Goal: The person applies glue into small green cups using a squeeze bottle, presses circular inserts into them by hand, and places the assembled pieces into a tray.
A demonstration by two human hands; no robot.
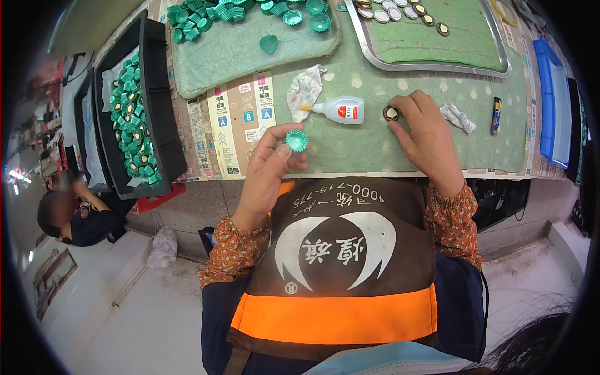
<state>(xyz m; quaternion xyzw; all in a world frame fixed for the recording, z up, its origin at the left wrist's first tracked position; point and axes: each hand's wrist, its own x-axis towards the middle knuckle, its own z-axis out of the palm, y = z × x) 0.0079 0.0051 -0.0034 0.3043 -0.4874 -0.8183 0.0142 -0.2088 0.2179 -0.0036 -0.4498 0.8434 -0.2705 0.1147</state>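
My left hand (270, 164) pinches a green fluted cup (296, 140) between thumb and fingers, its hollow side facing up. Over the cloth, my right hand (424, 128) has its thumb and index finger at a small round dark piece (391, 113) with a pale, gold-edged centre. Between the two hands lies a white squeeze bottle (344, 110) with a red label, its yellow tip pointing left. That tip rests by a crumpled, stained white cloth (305, 90).
More green cups (212, 14) sit on a padded board (250, 56) at the back left. A metal tray (431, 70) holds several round pieces (400, 11). On the left, a black bin (170, 125) contains green cups. A twisted tissue (458, 119), a thin tube (495, 115) and a blue tray (551, 100) are right.
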